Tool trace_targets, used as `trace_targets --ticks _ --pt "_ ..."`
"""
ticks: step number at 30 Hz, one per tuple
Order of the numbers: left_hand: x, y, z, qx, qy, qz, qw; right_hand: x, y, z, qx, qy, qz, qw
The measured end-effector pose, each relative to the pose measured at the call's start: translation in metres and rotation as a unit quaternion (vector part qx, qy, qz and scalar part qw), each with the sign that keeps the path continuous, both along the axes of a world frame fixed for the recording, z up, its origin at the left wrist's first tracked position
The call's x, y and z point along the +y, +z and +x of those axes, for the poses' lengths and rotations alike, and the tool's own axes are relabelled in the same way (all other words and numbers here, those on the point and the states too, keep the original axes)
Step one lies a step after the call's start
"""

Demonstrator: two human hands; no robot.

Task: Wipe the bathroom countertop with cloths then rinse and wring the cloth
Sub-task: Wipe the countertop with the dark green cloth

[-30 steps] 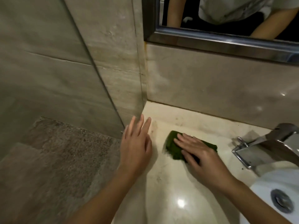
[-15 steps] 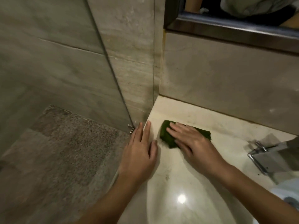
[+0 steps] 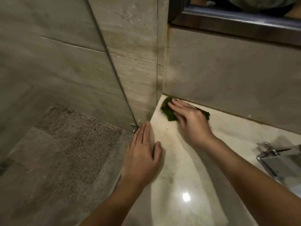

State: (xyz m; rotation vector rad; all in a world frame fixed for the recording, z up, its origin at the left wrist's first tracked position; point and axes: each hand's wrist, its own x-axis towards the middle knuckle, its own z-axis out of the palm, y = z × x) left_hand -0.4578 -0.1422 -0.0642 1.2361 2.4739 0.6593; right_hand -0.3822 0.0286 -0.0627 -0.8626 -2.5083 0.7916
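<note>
Flat, nearly straight fingers of the right hand (image 3: 192,121) are pressed down on the green cloth (image 3: 167,110). Nothing is curled round it, so it is held only by pressure against the countertop (image 3: 179,160). The cloth is found in the counter's far left corner, at about 11 o'clock from the right wrist, close to the side wall and touching or just short of the back wall. The left hand (image 3: 143,154) is laid flat, fingers together, at the counter's left edge, at about 7 o'clock from the cloth, and nothing is held in it. A chrome faucet (image 3: 280,162) is seen at about 4 o'clock from the right hand, well apart. Wiping is judged to be in hand, with rinsing and wringing not yet done. Because the cloth is pinned rather than gripped, it could be bunched up or left behind if pressure is eased on the pull out of the corner, and dirt in the seam could be missed. Fingertips could be jammed against the back wall if the stroke is pushed further. A slip off the glossy stone could be caused by weight placed on the left hand so near the edge.
</note>
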Motion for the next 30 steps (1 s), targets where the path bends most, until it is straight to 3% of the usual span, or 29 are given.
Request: trace_targets --ticks 2,6,12,16,19,23,28,30 --pt "-0.001 0.000 0.000 -0.001 -0.002 0.002 1.000 -0.011 0.001 -0.016 -0.001 0.022 0.001 1.000" --pt "-0.001 0.003 0.000 -0.002 -0.009 -0.007 1.000 -0.028 0.002 0.041 -0.033 0.111 -0.005 0.993" --pt "0.000 0.000 0.000 -0.002 -0.005 0.006 1.000 -0.003 -0.001 -0.017 0.023 -0.014 0.011 1.000" --pt "0.000 0.001 -0.001 -0.001 -0.006 0.008 1.000 -0.026 0.001 0.013 -0.005 0.106 -0.018 0.994" --pt "-0.002 0.003 -0.001 -0.009 -0.003 0.005 1.000 -0.007 0.005 0.050 0.007 0.043 -0.013 0.999" --pt "0.001 0.002 0.000 -0.014 -0.004 0.011 1.000 0.002 0.004 0.017 0.028 -0.049 -0.010 0.998" --pt "0.000 0.004 0.001 -0.008 -0.007 0.010 1.000 -0.049 0.003 0.081 0.012 0.095 -0.037 0.995" --pt "-0.001 0.004 0.001 -0.010 -0.003 0.012 1.000 -0.037 0.005 0.110 0.020 0.068 -0.022 0.997"
